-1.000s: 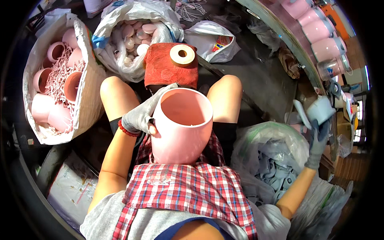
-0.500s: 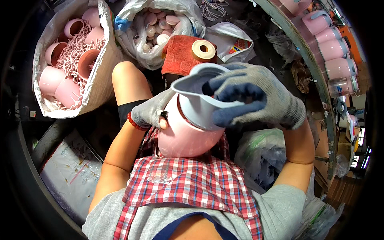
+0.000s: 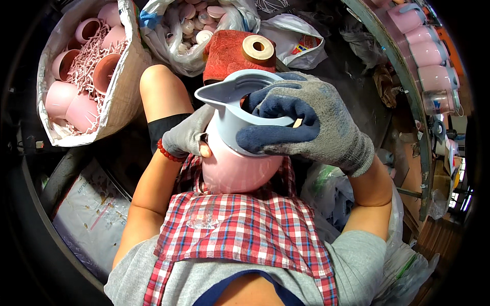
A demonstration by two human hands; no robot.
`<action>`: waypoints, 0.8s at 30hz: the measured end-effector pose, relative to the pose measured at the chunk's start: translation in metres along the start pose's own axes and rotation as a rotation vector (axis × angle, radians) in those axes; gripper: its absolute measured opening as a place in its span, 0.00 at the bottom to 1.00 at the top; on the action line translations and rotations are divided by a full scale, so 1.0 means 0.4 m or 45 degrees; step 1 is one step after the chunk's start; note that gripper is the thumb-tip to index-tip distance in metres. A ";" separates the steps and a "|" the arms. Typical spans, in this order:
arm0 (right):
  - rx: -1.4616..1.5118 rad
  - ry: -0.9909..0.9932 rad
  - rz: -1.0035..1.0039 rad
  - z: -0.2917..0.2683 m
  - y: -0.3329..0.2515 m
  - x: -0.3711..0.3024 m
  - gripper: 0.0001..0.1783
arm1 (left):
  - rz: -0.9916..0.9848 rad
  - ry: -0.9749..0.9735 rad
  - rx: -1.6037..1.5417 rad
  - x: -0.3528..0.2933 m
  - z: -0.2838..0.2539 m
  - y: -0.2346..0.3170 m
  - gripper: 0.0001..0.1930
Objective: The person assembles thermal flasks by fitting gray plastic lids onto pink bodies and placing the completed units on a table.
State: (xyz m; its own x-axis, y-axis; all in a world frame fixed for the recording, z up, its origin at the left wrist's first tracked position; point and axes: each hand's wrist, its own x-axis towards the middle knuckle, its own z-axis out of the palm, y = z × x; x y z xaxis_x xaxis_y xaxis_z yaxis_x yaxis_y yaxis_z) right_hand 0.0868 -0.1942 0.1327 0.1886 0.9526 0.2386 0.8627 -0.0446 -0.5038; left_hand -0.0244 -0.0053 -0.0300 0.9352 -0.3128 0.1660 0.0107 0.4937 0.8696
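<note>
A rounded, glossy pink jug body [image 3: 240, 176] is held at my lap, against the checked apron. On its mouth sits a pale blue-grey spout collar [image 3: 228, 127], with its pouring lip pointing left. My left hand [image 3: 188, 135], in a grey glove with a bare thumb tip, is closed on the left side of the pink body. My right hand [image 3: 319, 125], in a grey glove with dark blue coated fingers, grips the collar from the right, fingers over its rim and into its opening. The right fingertips inside are partly hidden.
Left, a white woven sack [image 3: 132, 84] holds pink shells and small pink sticks. A plastic bag [image 3: 176, 58] of pink round parts stands ahead, beside a red cloth-covered block [image 3: 224, 53] bearing a beige ring [image 3: 259, 49]. Pink jugs [image 3: 429, 52] line the right, beyond a metal edge [image 3: 408, 97].
The collar has come down and left onto the pink body; the dark gap beneath it no longer shows. My right hand moved left with it, while my left hand keeps its hold.
</note>
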 end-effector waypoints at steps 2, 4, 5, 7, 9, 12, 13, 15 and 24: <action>-0.058 0.027 -0.046 0.008 0.004 -0.003 0.23 | 0.029 0.013 0.177 0.007 0.020 0.037 0.65; -0.099 0.020 -0.107 0.006 0.010 0.002 0.23 | 0.073 0.049 0.276 0.009 0.038 0.057 0.66; -0.103 0.006 -0.090 0.004 0.006 0.003 0.22 | 0.103 0.073 0.287 0.008 0.044 0.059 0.67; -0.040 -0.070 0.119 -0.006 -0.010 0.000 0.21 | 0.165 0.126 0.306 0.005 0.060 0.062 0.68; -0.030 -0.038 0.073 0.004 -0.005 -0.001 0.22 | 0.104 0.182 0.257 0.001 0.081 0.075 0.68; -0.088 -0.038 0.087 0.010 -0.005 0.002 0.22 | 0.139 0.196 0.269 0.001 0.080 0.066 0.68; -0.118 -0.046 0.100 0.011 -0.004 0.004 0.23 | 0.165 0.169 0.309 0.003 0.067 0.060 0.68; -0.191 -0.059 0.060 0.021 0.004 0.000 0.23 | 0.135 0.172 0.314 0.000 0.067 0.061 0.68; -0.332 -0.200 0.185 0.050 0.023 0.005 0.25 | 0.170 0.208 0.293 0.010 0.055 0.042 0.68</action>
State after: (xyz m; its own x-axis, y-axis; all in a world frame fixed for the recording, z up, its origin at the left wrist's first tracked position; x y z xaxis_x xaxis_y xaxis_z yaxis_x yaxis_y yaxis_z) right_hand 0.0857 -0.1867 0.1122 0.2615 0.9644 0.0384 0.9268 -0.2398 -0.2892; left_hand -0.0283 -0.0163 -0.0044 0.9677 -0.1139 0.2248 -0.1786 0.3194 0.9306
